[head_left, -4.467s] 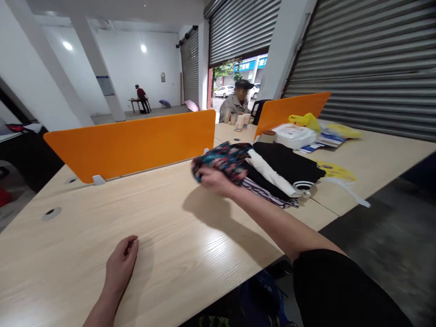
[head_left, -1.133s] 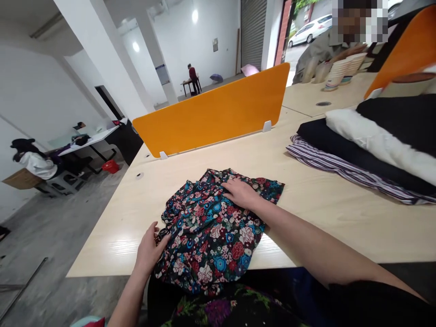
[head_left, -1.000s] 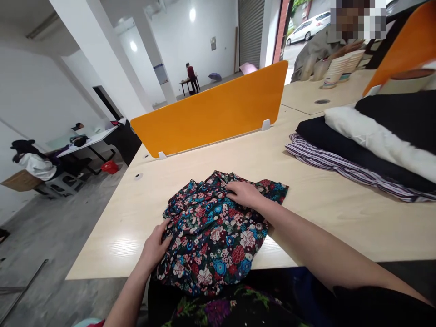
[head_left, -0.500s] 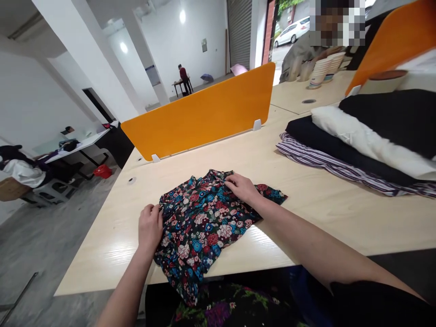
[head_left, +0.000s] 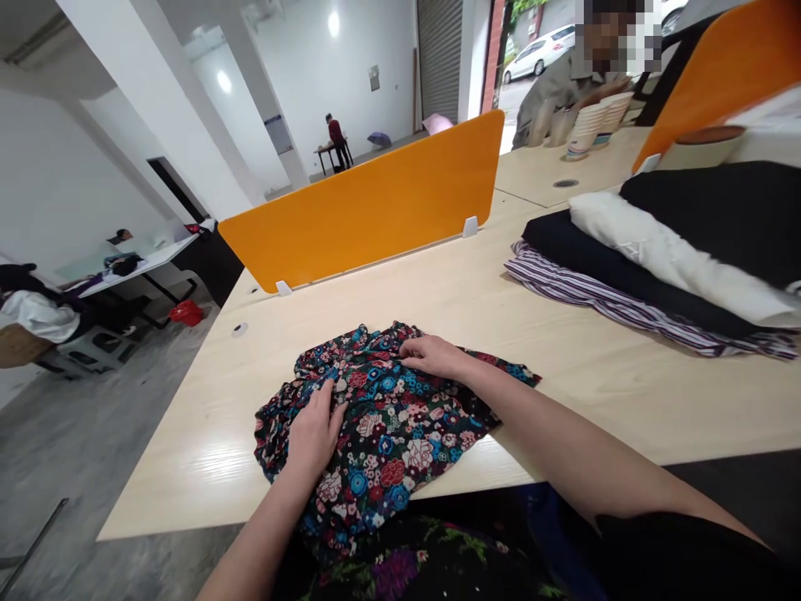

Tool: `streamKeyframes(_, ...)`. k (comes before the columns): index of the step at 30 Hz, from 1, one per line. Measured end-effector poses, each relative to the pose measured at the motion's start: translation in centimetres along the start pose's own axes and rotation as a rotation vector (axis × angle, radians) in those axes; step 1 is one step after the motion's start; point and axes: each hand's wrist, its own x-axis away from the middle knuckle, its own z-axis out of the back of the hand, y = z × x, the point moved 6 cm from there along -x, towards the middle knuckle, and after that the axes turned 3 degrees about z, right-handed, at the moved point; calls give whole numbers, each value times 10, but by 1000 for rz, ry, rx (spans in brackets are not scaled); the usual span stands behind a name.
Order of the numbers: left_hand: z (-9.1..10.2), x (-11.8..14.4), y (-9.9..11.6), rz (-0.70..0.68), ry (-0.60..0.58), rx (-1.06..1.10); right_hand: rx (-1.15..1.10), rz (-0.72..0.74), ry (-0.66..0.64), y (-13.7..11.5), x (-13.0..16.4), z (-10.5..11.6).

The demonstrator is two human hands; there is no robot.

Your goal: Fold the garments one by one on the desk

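Observation:
A dark floral blouse (head_left: 381,417) with red, blue and pink flowers lies rumpled on the pale wooden table (head_left: 213,401), and its lower edge hangs over the front. On its left half rests my left hand (head_left: 316,430), fingers stretched and lying on the cloth. My right hand (head_left: 431,355) touches the upper right of the blouse, with thumb and fingers slightly apart and loosely bent. One pointed corner of the cloth reaches out to the right beyond my right forearm. Folds hide part of the garment's outline.
An orange divider (head_left: 375,204) stands along the table's far edge. Folded clothes (head_left: 626,275), striped, black and white, are stacked at the right. Behind them are stacked paper cups (head_left: 585,133) and a person (head_left: 551,92). A red bucket (head_left: 186,313) sits on the floor at left.
My left hand has moved right, from the blouse's left edge onto its middle. My right hand has shifted slightly down and left. The blouse's left side is now more bunched and spreads further left.

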Motion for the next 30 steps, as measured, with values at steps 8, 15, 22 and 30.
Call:
streamKeyframes(8, -18, 9, -17, -146, 24, -172, 196, -191, 409, 15, 10, 31)
streamKeyframes(15, -5, 28, -15, -235, 37, 66, 11, 177, 215, -11, 2, 4)
streamKeyframes(22, 9, 31, -34, -33, 301, 76, -258, 302, 311, -25, 10, 18)
streamKeyframes(30, -9, 27, -55, 131, 235, 31, -710, 298, -316, -36, 27, 12)
